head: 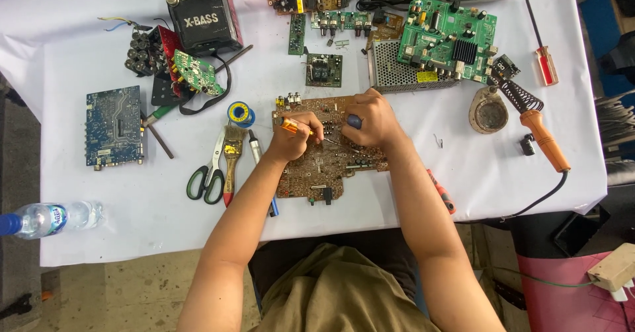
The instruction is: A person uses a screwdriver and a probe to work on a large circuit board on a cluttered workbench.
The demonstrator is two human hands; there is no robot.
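Observation:
A brown circuit board (pixel 317 170) lies on the white table in front of me. My left hand (pixel 294 140) rests on the board and grips a small orange-handled tool (pixel 291 127) whose thin tip points right across the board. My right hand (pixel 370 120) is curled over the board's upper right part, holding a small dark blue object (pixel 355 122) between its fingers. Both hands nearly meet above the board's middle.
Scissors (pixel 208 170), a brush (pixel 231 157), a solder spool (pixel 241 114) and a blue board (pixel 114 127) lie left. A black radio (pixel 202 14) and green boards (pixel 450 38) sit at the back. A soldering iron (pixel 542 137) on its stand, a red screwdriver (pixel 546 61) and a water bottle (pixel 46 218) are nearby.

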